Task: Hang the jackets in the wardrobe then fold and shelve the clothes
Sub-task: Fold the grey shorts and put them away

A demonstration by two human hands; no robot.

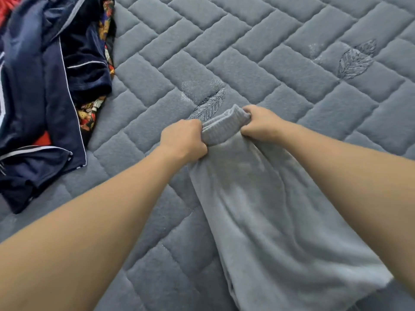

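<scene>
We see a grey garment (276,218) spread over a grey quilted bed (258,48), running from the near right corner of the view up toward the middle. Its far end is a ribbed band (224,125), bunched up between the two hands.

The left hand (183,139) is curled into a fist on the left side of the band, fingers tucked under the cloth. The right hand (260,121) pinches the band's right side, fingers folded in around the fabric. Both forearms reach in from the near edge, bare to the elbow, and the hands sit close together with only the band between them.

The rest of the garment lies loosely rumpled on the bed, wider at the near end. We cannot tell what kind of garment it is from this view.

To the far left lies a heap of clothes (45,97), well apart from the hands: dark blue pieces with white piping on top, a patterned cloth (89,113) peeking out beneath them, and a bit of red at the top left corner.

The bed cover carries stitched leaf motifs, one (211,106) just beyond the hands and another (357,59) at the far right.
</scene>
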